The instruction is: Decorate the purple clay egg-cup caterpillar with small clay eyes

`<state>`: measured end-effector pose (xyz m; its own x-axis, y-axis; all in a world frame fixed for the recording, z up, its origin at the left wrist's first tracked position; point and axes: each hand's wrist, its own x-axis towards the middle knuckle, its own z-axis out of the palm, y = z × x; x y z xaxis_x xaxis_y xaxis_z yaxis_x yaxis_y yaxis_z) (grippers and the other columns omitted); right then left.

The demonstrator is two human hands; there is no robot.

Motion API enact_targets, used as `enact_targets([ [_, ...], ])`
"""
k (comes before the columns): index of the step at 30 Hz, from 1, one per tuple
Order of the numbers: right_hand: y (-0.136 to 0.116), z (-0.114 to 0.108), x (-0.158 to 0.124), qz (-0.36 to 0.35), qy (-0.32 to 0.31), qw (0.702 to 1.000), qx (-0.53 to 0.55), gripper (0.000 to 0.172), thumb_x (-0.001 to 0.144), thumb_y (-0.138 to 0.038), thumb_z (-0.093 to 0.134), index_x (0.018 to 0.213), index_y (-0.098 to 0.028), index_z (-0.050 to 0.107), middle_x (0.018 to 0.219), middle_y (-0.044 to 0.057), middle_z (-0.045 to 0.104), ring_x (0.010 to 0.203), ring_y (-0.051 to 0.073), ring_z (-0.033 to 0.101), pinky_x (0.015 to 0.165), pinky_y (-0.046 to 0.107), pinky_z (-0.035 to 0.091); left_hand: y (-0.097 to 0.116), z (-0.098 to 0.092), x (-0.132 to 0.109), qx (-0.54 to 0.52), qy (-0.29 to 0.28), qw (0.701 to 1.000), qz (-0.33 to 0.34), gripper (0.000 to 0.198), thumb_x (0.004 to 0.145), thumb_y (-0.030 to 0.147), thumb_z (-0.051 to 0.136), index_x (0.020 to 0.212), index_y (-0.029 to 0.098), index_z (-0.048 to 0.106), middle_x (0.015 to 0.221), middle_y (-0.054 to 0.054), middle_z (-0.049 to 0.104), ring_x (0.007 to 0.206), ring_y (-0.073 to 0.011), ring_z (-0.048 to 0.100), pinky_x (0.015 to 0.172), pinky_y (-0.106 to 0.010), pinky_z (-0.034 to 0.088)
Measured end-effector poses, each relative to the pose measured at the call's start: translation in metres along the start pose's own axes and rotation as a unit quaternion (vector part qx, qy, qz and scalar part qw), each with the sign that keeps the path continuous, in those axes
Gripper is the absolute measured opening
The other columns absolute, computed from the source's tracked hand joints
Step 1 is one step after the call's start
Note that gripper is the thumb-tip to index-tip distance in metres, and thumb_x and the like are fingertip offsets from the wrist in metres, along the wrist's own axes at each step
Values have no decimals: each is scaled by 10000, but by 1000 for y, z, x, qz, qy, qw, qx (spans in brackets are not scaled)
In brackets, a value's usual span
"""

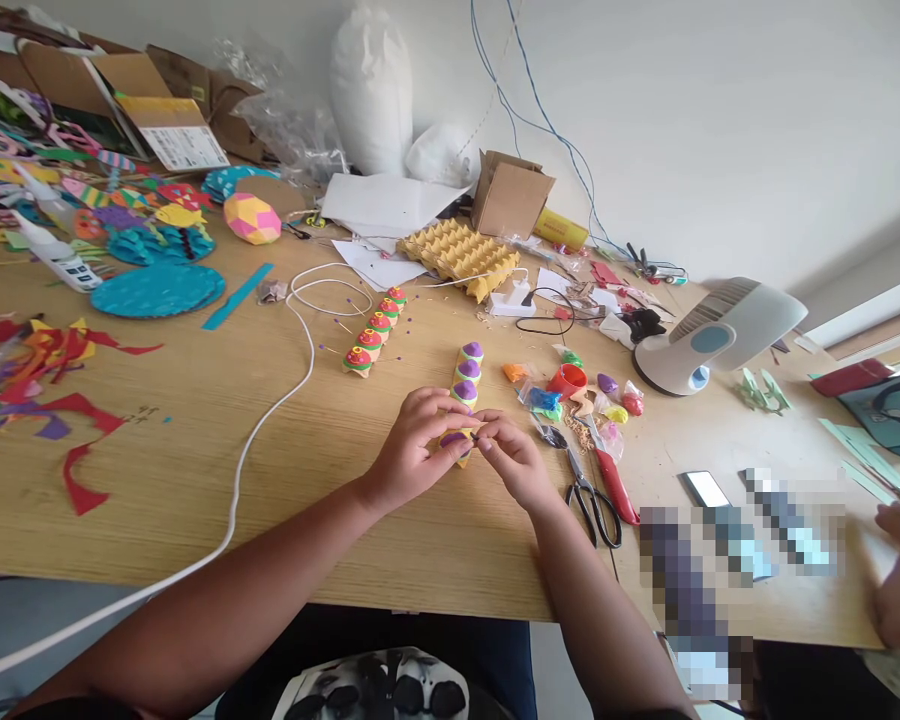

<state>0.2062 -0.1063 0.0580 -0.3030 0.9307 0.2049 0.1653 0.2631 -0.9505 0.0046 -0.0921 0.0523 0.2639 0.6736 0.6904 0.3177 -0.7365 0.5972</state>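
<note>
"Handling that purple-topped strip [468,370], what would you expect?"

"Probably light, with soft, dentable domes; I'd hold its lower sides. It lies on the bench [450,565], right of the red-topped strip [370,337]."

"And the grip?"

"Left hand [414,445] and right hand [514,460] meet over its near end, fingertips close around something small and dark [475,438]; which pinches it, I can't tell."

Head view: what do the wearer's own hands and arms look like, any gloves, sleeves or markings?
The left hand and right hand are ungloved. The left forearm and right forearm are uncovered, with no watch, bracelet or clear marking visible. Dark fabric, probably sleeve edges, shows at the picture's bottom edge.
</note>
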Motion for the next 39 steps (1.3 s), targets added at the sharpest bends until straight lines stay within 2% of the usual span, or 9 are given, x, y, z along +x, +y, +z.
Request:
enact_targets([
  [6,-1,0,0,-10,-8,1000,-4,288,971,-502,622,879,-234,674,1230,97,641,1222,250,605,1103,452,453,-3,1,-2,27,1,999,24,111,931,214,713,1012,286,738,1138,-27,706,1255,-239,523,1128,-475,454],
  [11,-1,0,1,1,-9,1000,2,295,952,-535,639,947,-247,700,1212,99,651,1209,254,612,1074,441,482,-4,1,-1,27,10,999,27,91,920,210,729,978,279,740,1108,-27,709,1250,-239,528,1113,-471,474],
  [20,2,0,1,42,-24,994,100,245,914,-469,720,877,-227,720,1195,87,648,1147,233,613,1019,395,495,-1,1,-1,21,24,998,50,108,902,163,741,946,262,733,1053,-22,715,1233,-233,530,1095,-455,493],
  [25,-2,2,1,51,-17,989,135,249,901,-462,735,840,-221,726,1091,77,668,1066,227,617,967,379,500,-2,2,-2,31,15,999,30,71,915,188,727,947,250,714,1077,-30,715,1220,-236,537,1105,-461,469],
  [32,-4,2,2,59,-8,990,129,250,889,-440,742,799,-211,704,1022,66,663,1008,214,608,941,357,479,-5,3,-2,20,-9,1000,19,32,920,242,738,939,249,713,1115,-32,707,1220,-233,527,1119,-453,444],
  [36,-3,3,3,67,-14,992,109,260,883,-426,721,771,-199,664,919,51,660,901,195,598,867,338,473,-4,3,-2,17,-12,999,24,39,914,236,744,938,256,720,1109,-30,705,1235,-236,519,1110,-447,450],
  [39,1,2,4,90,53,994,43,211,840,-369,731,752,-195,650,812,31,643,774,168,560,738,301,448,-2,1,0,9,4,1000,17,31,927,215,723,920,238,702,1100,-34,707,1236,-234,529,1107,-443,451],
])
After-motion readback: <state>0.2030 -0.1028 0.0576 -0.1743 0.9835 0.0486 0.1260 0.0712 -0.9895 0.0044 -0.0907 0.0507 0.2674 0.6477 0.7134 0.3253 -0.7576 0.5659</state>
